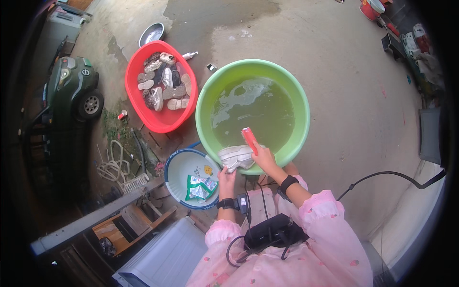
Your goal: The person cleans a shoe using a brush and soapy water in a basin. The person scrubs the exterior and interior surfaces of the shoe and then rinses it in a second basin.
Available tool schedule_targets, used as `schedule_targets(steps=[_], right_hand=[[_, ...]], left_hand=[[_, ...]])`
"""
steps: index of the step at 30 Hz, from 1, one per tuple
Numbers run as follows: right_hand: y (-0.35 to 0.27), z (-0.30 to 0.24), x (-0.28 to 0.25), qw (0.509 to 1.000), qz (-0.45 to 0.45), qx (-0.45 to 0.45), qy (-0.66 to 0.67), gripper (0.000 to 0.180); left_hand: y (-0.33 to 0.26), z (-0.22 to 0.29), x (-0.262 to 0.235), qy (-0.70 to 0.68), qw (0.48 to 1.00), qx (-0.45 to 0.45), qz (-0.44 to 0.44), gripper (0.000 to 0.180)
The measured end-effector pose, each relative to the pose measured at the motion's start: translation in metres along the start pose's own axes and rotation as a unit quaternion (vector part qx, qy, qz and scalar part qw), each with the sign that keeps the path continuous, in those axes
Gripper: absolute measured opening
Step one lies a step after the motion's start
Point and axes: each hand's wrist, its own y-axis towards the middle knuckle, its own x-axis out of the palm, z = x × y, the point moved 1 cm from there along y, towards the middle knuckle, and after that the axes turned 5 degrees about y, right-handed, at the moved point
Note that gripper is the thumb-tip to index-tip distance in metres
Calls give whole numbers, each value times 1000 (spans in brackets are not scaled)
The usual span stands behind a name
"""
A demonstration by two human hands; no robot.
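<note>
A large green basin [301, 115] of murky, soapy water stands on the concrete in front of me. At its near rim my left hand [226, 178] grips a white shoe [236, 156] from below. My right hand [264, 158] is closed on a red brush [249, 137], which rests on the top of the shoe. Both wrists wear black bands, and pink sleeves cover my forearms.
A red basin [134, 103] at the left holds several shoes. A white, blue-rimmed basin [174, 167] with a green packet [200, 187] sits by my left hand. A metal bowl [151, 33], a green toy car [76, 88], a coiled hose [112, 165] and a black cable [382, 174] lie around.
</note>
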Motion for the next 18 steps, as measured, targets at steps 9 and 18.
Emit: schedule_targets(steps=[9,18], right_hand=[[-1,-136,26,883,-279,-320,-200,44],[-69,-177,177,629,-468,-464,-412,32]], left_hand=[[-10,-11,-1,-179,980,37,-84,69],[34,-64,-52,-108,991,57,-57,70]])
